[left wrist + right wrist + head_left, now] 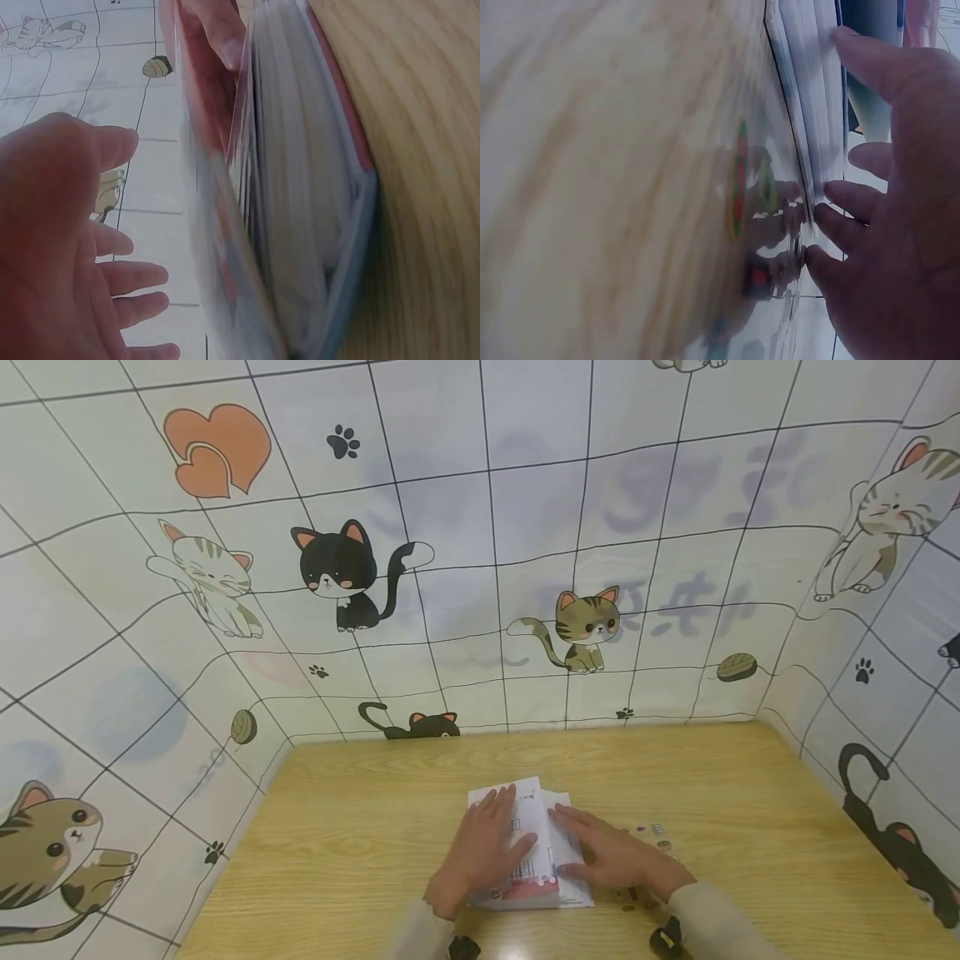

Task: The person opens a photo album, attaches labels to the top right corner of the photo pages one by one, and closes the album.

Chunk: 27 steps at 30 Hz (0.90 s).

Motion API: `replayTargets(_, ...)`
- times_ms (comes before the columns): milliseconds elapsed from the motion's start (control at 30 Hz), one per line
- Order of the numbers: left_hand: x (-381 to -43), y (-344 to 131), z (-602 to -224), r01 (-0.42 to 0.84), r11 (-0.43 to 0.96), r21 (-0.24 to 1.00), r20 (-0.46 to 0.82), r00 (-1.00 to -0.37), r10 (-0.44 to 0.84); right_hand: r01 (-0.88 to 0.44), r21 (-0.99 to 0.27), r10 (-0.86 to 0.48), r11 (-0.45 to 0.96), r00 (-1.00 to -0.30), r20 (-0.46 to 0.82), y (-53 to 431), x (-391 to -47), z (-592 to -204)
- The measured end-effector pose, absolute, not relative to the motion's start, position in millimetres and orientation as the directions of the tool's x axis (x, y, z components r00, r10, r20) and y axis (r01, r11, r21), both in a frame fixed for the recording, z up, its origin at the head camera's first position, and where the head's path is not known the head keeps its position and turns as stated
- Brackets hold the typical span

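A thick book (534, 864) with a white and pink cover lies on the wooden table. Its front cover stands slightly raised from the pages (285, 172) in the left wrist view. My left hand (483, 843) lies over the cover with its fingers extended. At the book's right side, my right hand (618, 852) reaches its thumb and fingers to the page edges. The right wrist view shows these fingers (847, 225) loosely bent beside the pages. Under the raised cover, part of that same hand appears in the left wrist view.
Small coloured stickers (657, 830), seemingly on a clear glossy sheet, lie right of the book, partly beneath my right forearm. Cloth walls (450, 635) printed with cats and grid lines enclose the wooden table (360, 827) at the back and sides.
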<state>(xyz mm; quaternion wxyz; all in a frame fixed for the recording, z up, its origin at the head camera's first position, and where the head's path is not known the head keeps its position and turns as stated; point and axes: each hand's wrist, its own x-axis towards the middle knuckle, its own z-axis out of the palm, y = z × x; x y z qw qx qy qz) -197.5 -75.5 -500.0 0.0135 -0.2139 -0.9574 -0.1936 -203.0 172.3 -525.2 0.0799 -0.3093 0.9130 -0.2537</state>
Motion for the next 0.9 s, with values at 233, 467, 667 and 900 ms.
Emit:
replayTargets(233, -192.0, -58.1, -499.7, 0.409, 0.832, 0.376, 0.103, -0.910, 0.401, -0.550, -0.505, -0.629, 0.665, -0.777, 0.019, 172.4, -204.3, -529.3)
replayTargets(467, -187.0, -44.4, -499.9, 0.380, 0.848, 0.370, 0.085, -0.922, 0.377, -0.553, -0.496, -0.635, 0.670, -0.772, 0.002, 171.3, -204.7, -529.5)
replayTargets(667, -185.0, -38.3, -502.3, 0.351, 0.865, 0.359, 0.073, -0.934, 0.349, -0.556, -0.501, -0.643, 0.663, -0.766, 0.000, 170.9, -203.5, -526.4)
replayTargets(900, -183.2, -34.1, -503.8, 0.342, 0.864, 0.370, 0.087, -0.938, 0.334, -0.552, -0.495, -0.638, 0.671, -0.770, -0.007, 172.9, -204.1, -528.4)
